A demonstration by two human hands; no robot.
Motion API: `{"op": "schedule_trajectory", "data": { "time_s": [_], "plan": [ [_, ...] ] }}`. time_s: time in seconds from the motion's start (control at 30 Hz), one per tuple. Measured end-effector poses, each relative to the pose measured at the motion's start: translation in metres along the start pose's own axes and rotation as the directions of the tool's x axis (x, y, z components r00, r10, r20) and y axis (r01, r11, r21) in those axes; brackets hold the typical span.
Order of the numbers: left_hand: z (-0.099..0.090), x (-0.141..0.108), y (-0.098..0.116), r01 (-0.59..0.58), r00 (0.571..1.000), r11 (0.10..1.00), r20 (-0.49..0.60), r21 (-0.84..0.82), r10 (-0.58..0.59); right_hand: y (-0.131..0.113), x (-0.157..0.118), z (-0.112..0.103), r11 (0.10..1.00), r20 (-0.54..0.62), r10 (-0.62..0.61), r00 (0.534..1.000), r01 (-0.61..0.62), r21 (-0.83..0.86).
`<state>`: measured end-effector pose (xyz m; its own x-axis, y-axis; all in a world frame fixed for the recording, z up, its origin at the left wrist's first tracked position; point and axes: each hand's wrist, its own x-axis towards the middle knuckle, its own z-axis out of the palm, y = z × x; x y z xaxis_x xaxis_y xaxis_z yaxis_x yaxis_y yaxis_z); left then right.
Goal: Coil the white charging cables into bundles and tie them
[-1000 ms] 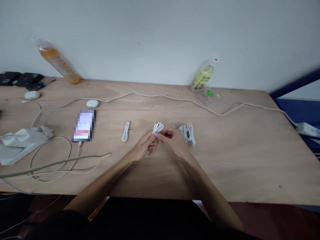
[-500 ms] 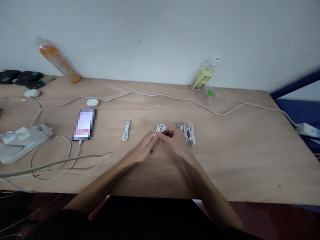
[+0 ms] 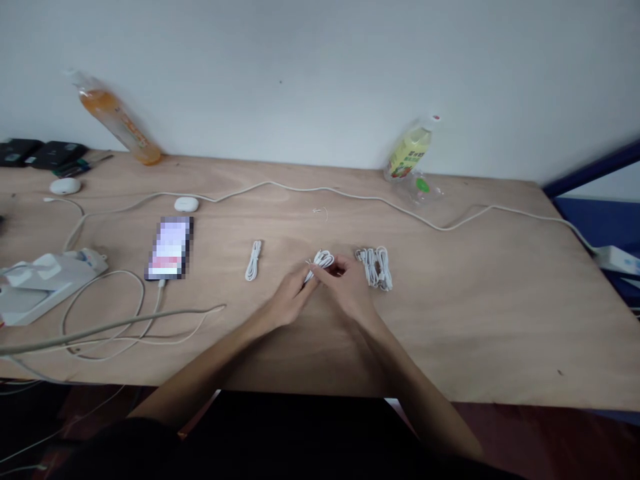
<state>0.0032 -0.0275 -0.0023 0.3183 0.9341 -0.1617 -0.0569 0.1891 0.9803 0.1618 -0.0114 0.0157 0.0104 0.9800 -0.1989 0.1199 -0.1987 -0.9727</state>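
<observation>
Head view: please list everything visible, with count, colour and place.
Table: one, brown, front
Wall: one, pale, back
Lone bundle: one, white, centre left
Held cable bundle: one, white, centre
Grouped bundles: at least two, white, centre right
Scraps: few, white, centre
Phone: one, dark rim, left
Tangled cables: several, whitish, front left
Long cable: one, white, back
Rounded cases: two, white, left
Bottles: two, orange and yellow, back
Wrapper: one, clear, right
Power strip: one, white, left
Block: one, white, right
Boxes: two, black, back left
Small items: count unclear, dark, left
Frame: one, blue, right
Left hand, right hand: two, holding bundle
</observation>
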Motion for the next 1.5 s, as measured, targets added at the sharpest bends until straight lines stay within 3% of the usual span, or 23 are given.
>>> {"op": "schedule_trajectory", "data": {
  "time_s": [0.1, 0.17, 0.3, 0.4, 0.57, 0.8, 1.07, 1.2, 1.33, 1.4, 1.5],
  "plan": [
    [0.002, 0.0, -0.001, -0.059, 0.998, 0.99, 0.013, 0.127, 0.058, 0.0, -0.001, 0.002, 1.0, -0.015, 0.007, 1.0, -0.007, -0.001],
    [0.003, 0.0, -0.003, -0.036, 0.999, 0.993, 0.028, 0.108, 0.034, 0.0, -0.002, 0.002, 1.0, -0.012, 0.01, 1.0, -0.01, 0.008],
    [0.004, 0.002, -0.001, 0.131, 0.984, 0.974, 0.143, -0.184, -0.105, -0.001, 0.0, -0.006, 0.999, 0.024, -0.021, 0.999, 0.02, 0.027],
    [0.0, 0.003, 0.007, 0.269, 0.933, 0.89, 0.329, -0.369, -0.145, -0.001, 0.002, -0.013, 0.994, 0.05, -0.052, 0.997, 0.046, 0.104],
    [-0.01, 0.0, 0.02, 0.421, 0.868, 0.744, 0.469, -0.519, -0.163, 0.003, 0.001, -0.013, 0.976, 0.211, -0.051, 0.976, 0.004, 0.219],
    [-0.019, 0.0, 0.02, 0.539, 0.776, 0.683, 0.606, -0.492, -0.176, 0.008, -0.005, -0.002, 0.984, 0.277, 0.011, 0.961, -0.059, 0.166],
    [-0.021, 0.001, 0.02, 0.554, 0.726, 0.72, 0.666, -0.417, -0.174, 0.018, -0.007, -0.004, 0.981, 0.338, 0.022, 0.941, -0.085, 0.173],
    [-0.022, 0.002, 0.02, 0.531, 0.733, 0.754, 0.655, -0.386, -0.181, 0.021, -0.007, -0.007, 0.975, 0.385, 0.034, 0.922, -0.115, 0.19],
    [-0.022, 0.005, 0.015, 0.468, 0.768, 0.814, 0.614, -0.345, -0.181, 0.019, -0.007, -0.009, 0.96, 0.383, 0.034, 0.923, -0.136, 0.245],
    [-0.02, 0.009, 0.011, 0.406, 0.804, 0.863, 0.567, -0.301, -0.18, 0.019, -0.006, -0.009, 0.947, 0.368, 0.048, 0.928, -0.16, 0.28],
    [-0.014, 0.012, 0.004, 0.212, 0.913, 0.948, 0.393, -0.235, -0.107, 0.019, -0.002, -0.007, 0.925, 0.307, 0.071, 0.949, -0.178, 0.336]
  ]
}}
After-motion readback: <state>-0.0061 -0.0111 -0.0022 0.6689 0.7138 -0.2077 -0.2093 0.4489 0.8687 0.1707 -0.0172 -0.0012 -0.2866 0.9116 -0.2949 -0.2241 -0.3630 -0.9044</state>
